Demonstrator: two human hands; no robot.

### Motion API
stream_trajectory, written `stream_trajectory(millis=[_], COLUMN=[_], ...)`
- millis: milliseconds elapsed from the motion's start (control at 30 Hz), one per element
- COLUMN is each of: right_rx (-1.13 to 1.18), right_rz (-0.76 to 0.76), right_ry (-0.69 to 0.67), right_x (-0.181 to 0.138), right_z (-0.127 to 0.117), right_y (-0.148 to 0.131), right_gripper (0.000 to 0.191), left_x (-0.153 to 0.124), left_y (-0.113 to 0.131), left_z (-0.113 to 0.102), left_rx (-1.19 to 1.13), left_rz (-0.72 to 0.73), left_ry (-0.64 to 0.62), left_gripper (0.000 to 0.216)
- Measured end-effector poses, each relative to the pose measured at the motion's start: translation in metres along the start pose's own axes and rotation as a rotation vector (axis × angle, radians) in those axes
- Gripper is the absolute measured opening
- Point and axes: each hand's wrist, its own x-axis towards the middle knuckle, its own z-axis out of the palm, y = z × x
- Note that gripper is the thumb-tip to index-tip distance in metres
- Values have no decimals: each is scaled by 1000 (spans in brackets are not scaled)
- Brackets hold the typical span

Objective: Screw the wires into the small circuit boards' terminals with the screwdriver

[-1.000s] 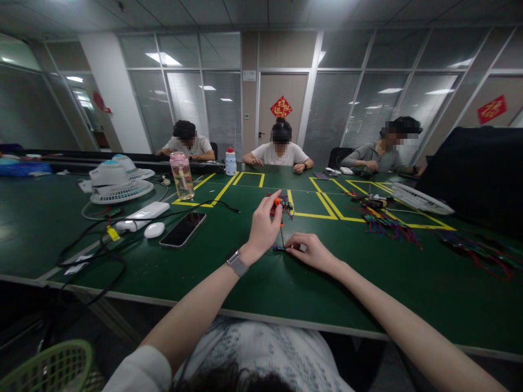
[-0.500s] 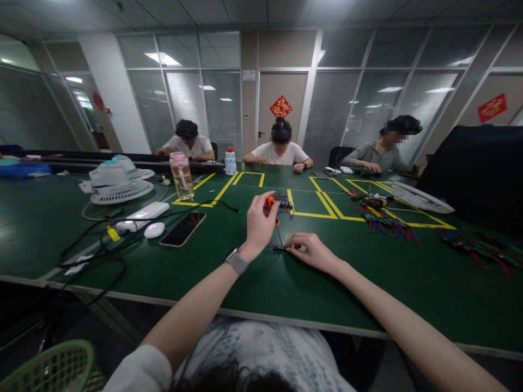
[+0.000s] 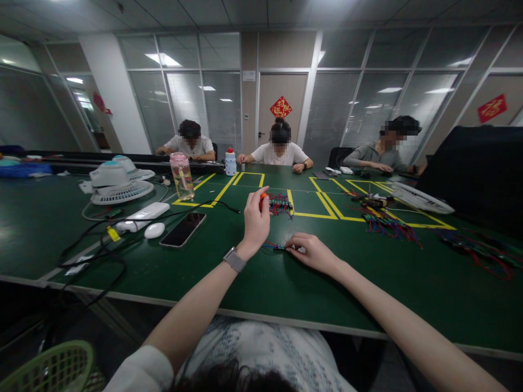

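Note:
My left hand [image 3: 257,218] is closed around the orange handle of a screwdriver [image 3: 263,199]; its shaft is hidden behind the hand. Lower and to the right, my right hand [image 3: 311,251] rests on the table with fingertips pinching a small dark circuit board [image 3: 279,248]. Thin red and blue wires run left from that board. The screwdriver is apart from the board. Just beyond my left hand lies a bunch of small boards with red and blue wires [image 3: 281,204].
On the left are a phone [image 3: 183,229], a white oval case [image 3: 154,231], a power strip [image 3: 143,216], black cables, a fan [image 3: 122,190] and a pink-lidded bottle [image 3: 182,177]. More wired boards [image 3: 392,227] lie on the right. Several people sit across the green table [image 3: 229,283].
My left hand has lifted the screwdriver off the small board and shifted slightly left, turning it. My right hand stays put. Across the table, a person's hand has moved outward beside the bottle.

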Motion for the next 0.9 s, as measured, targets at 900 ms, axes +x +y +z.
stream_trajectory(millis=[900], right_rx=[33], right_rz=[-69], right_ry=[27], right_x=[4], right_z=[4], right_y=[1], right_gripper=[17], left_x=[-6], left_y=[-19], left_z=[-11], left_rx=[502], left_rz=[8], left_ry=[-1105], left_gripper=[42])
